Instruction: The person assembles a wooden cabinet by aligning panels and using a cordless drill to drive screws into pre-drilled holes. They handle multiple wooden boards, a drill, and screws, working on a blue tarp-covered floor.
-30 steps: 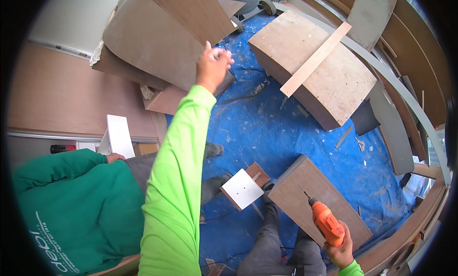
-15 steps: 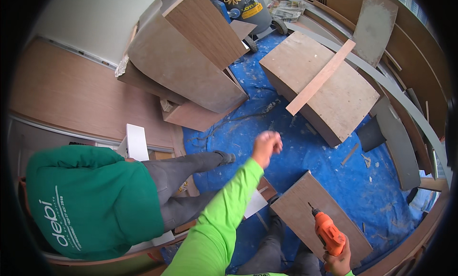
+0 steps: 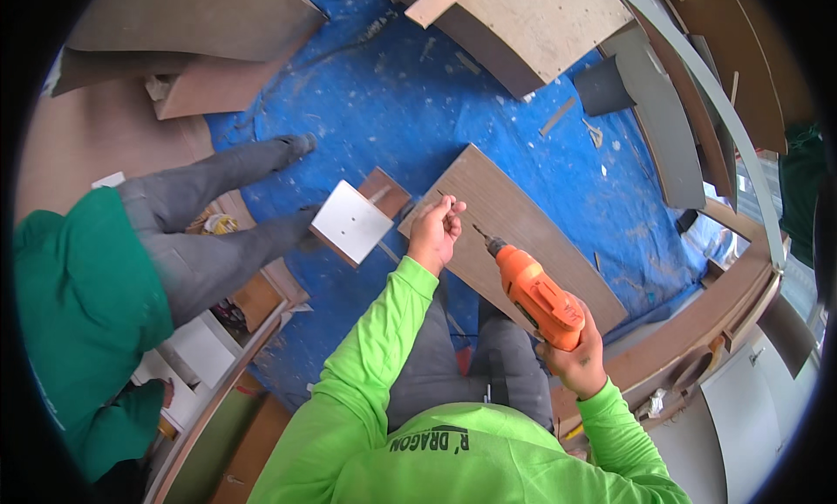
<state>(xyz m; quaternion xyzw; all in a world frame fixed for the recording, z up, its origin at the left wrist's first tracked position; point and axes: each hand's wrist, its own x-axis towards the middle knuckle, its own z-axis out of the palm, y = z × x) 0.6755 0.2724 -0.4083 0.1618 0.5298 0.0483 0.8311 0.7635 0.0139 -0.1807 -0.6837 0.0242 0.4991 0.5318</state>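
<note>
My right hand (image 3: 577,354) is wrapped round the handle of an orange power drill (image 3: 542,296). A thin bit (image 3: 479,230) sticks out of its dark chuck, pointing up and left. To the left of the drill, my left hand (image 3: 437,232) is raised with its fingers curled together in a pinch. A tiny dark tip shows at the fingertips, too small to name. Below both hands a wood-grain panel (image 3: 558,251) lies slanted in front of my legs. The bit is apart from my left hand.
Blue sheeting (image 3: 366,103) covers the floor. A person in a green top (image 3: 96,269) stands at the left. A white board with holes (image 3: 351,222) lies near their foot. A large wooden box (image 3: 549,24) stands ahead; curved panels (image 3: 663,129) lean at the right.
The view has tipped down and turned. My left hand has drawn back from its reach toward my body, and the drill has come up and left, nearer to it.
</note>
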